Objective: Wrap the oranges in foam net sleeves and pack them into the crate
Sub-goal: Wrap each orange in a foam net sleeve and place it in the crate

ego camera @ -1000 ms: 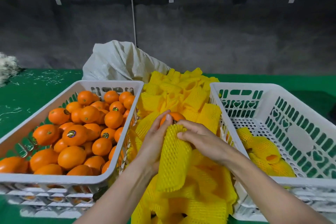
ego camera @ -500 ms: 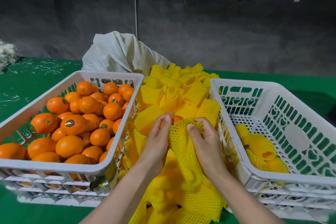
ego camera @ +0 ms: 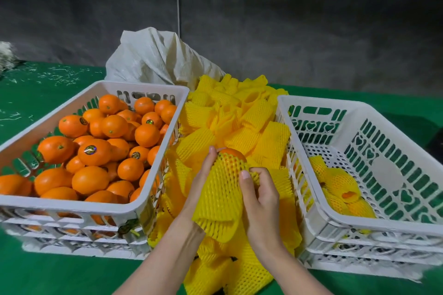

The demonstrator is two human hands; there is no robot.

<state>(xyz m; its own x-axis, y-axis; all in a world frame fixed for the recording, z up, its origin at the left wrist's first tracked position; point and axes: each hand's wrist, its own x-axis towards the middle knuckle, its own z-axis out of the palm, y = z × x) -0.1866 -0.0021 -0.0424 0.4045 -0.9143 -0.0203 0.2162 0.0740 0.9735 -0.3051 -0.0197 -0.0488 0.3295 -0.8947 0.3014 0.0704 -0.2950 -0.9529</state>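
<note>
Far left of the fingers, a white crate (ego camera: 72, 205) is sitting heaped with bare oranges (ego camera: 93, 151). I am watching the left hand (ego camera: 203, 182) cupping the left side of one orange (ego camera: 232, 152), fingers curled against it and fingertips reaching its top. A yellow foam sleeve (ego camera: 220, 196) is stretching over that orange between the two hands, its loose tail hanging down toward the wrists. The right hand (ego camera: 261, 201) is pinching the sleeve's right edge, thumb on top and fingers curled beneath.

Compared with a second ago, the net is covering far more of the fruit. Only a small crown is showing above the fingertips, where earlier the sleeve was merely draped in front. I am judging the wrapping nearly done, with the transfer coming next.

Behind the fingers, spare sleeves (ego camera: 239, 122) are lying piled. Right of the right fingers, the packing crate (ego camera: 383, 226) is holding a few wrapped oranges (ego camera: 340, 184) and leaving plenty of room.
</note>
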